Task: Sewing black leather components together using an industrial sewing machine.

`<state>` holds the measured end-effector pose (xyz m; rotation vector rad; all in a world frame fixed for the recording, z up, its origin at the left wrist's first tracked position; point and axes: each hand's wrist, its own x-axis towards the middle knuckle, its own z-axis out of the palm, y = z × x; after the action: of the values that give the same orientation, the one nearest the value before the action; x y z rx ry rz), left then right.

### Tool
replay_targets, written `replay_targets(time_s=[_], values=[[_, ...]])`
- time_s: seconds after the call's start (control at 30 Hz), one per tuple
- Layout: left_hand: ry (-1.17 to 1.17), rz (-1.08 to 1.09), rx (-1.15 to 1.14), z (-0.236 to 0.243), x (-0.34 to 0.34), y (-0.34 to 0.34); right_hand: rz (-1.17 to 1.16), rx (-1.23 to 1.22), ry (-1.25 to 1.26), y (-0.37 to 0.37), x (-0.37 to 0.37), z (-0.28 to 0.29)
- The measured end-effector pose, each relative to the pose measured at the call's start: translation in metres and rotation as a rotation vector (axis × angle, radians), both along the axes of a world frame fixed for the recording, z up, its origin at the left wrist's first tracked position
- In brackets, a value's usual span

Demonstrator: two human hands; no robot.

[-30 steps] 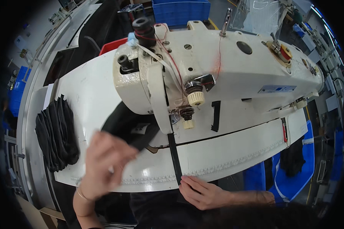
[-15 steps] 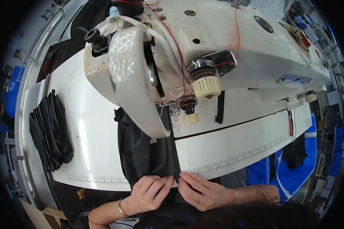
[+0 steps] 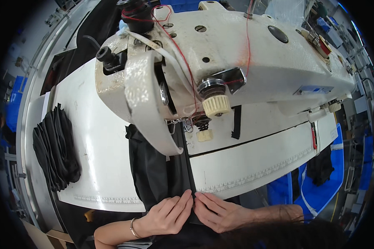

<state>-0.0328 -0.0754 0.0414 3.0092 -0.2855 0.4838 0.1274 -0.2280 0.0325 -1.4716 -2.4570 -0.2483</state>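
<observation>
At the front edge of the table (image 3: 99, 174): left hand (image 3: 166, 213), right hand (image 3: 221, 212), close together, both pinched on black cloth (image 3: 147, 168), its far end seemingly beneath the sewing machine (image 3: 257, 50).

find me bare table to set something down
Bare table lies between the black stack and the black cloth, and right of that cloth, between the short strip and ruler marks. It's crowded near the left hand and right hand, and under the left end of the sewing machine.
</observation>
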Motion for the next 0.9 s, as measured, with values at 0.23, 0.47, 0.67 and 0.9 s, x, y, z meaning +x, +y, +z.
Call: replay_targets(time_s=[0.23, 0.47, 0.67, 0.9], values=[[0.004, -0.007, -0.016, -0.002, 0.003, -0.001, 0.001, 0.003, -0.006, -0.001, 0.001, -0.002], [0.022, -0.010, -0.045, -0.004, 0.004, -0.001, 0.005, 0.015, 0.000, -0.001, 0.002, -0.003], [0.023, 0.000, -0.077, -0.006, 0.005, 0.001, 0.018, -0.001, 0.006, 0.003, 0.004, -0.001], [0.077, 0.003, -0.161, -0.013, 0.007, 0.017, 0.018, -0.062, 0.027, 0.021, 0.016, 0.006]])
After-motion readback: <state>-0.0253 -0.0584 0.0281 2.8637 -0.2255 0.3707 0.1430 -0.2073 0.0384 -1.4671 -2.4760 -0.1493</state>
